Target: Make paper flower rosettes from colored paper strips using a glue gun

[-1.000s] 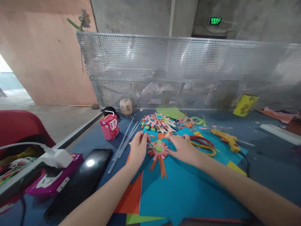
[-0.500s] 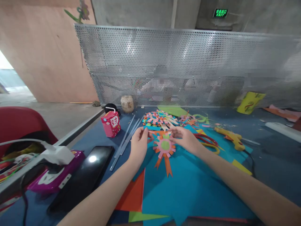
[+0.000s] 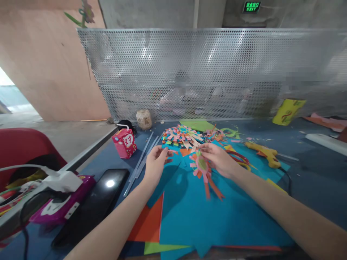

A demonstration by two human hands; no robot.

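Note:
My right hand [image 3: 218, 159] pinches the upper edge of a paper rosette [image 3: 202, 164]. It has a green centre, a pink and orange fringe and two orange tails, and is held tilted above blue paper sheets [image 3: 195, 216]. To its left, apart from the rosette, my left hand [image 3: 156, 164] has its thumb and fingers closed together. Bits of orange paper [image 3: 172, 151] show at its fingertips; whether they are gripped or lie behind, I cannot tell. Beyond both hands lies a pile of finished fringed rosettes [image 3: 181, 135].
On the right lie a yellow glue gun [image 3: 264, 153] and red-and-yellow-handled scissors [image 3: 240, 159]. Clear glue sticks [image 3: 141, 162], a pink drink carton [image 3: 124, 143], a black phone [image 3: 93, 206] and a purple power strip [image 3: 59, 213] are on the left. A perforated metal screen [image 3: 173, 72] stands behind.
Earlier both hands were at the rosette, which faced me. Now my right hand has carried it to the right and turned it at an angle, while my left hand has come away from it.

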